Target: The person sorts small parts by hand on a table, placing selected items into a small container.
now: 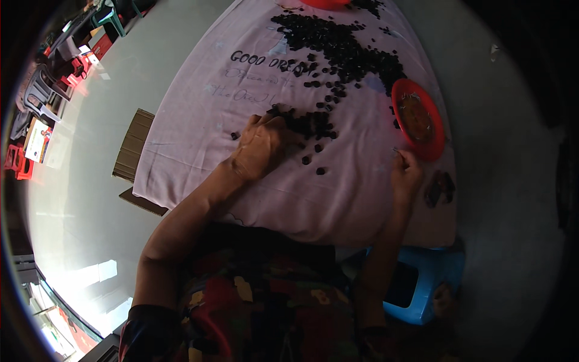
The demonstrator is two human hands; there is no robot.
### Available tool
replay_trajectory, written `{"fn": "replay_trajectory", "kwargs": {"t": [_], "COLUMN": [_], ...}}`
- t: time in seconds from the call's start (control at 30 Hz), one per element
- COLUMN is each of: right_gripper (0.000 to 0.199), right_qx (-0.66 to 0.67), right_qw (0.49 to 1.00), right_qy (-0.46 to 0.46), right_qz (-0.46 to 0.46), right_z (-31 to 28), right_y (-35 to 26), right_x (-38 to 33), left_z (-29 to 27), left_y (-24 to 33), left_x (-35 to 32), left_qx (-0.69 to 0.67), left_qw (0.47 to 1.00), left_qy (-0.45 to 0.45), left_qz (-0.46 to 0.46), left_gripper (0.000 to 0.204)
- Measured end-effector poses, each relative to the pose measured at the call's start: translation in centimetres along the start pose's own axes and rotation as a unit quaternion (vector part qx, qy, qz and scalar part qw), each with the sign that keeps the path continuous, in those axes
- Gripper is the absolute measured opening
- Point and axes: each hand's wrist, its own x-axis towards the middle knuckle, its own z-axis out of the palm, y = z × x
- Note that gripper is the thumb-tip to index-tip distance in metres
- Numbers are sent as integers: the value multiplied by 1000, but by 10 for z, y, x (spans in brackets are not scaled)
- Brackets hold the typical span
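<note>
My left hand (261, 146) rests on the pink cloth with its fingers curled against a small heap of black pieces (310, 123). Its fingertips are hidden, so what they grip cannot be made out. On the right, my right hand (408, 171) is closed in a pinch on a small shiny metal piece (395, 149) that pokes out past the fingertips. Just beyond that hand lies a red plate (439, 136) with many small, thin metal bits in it. A few loose black pieces (320, 171) lie between my hands.
A larger spread of black pieces (338, 48) covers the far part of the cloth-covered table (199, 120). A red container (325, 3) shows at the far edge. Dark brown objects (439, 189) lie at the right edge. A blue stool (431, 289) stands below, and cardboard (136, 145) at left.
</note>
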Motion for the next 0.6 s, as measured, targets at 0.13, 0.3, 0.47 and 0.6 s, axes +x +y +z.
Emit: {"fn": "replay_trajectory", "kwargs": {"t": [0.13,0.3,0.47,0.6], "right_gripper": [24,23,18,18], "right_qx": [47,-97,-130,-17], "right_qw": [997,994,986,995], "right_qy": [43,-51,-90,-88], "right_qz": [46,-29,-60,-53], "right_z": [2,-5,-1,1], "right_y": [3,-4,-20,-17], "right_x": [-4,10,17,24], "left_z": [-9,-23,-24,-12], "left_y": [-7,-4,-3,9], "left_x": [-3,-11,-17,-21], "left_qx": [-102,-148,-128,-40], "left_qw": [992,976,985,997], "left_qy": [58,148,107,67], "left_qz": [-34,-63,-38,-25], "left_gripper": [17,15,15,22]}}
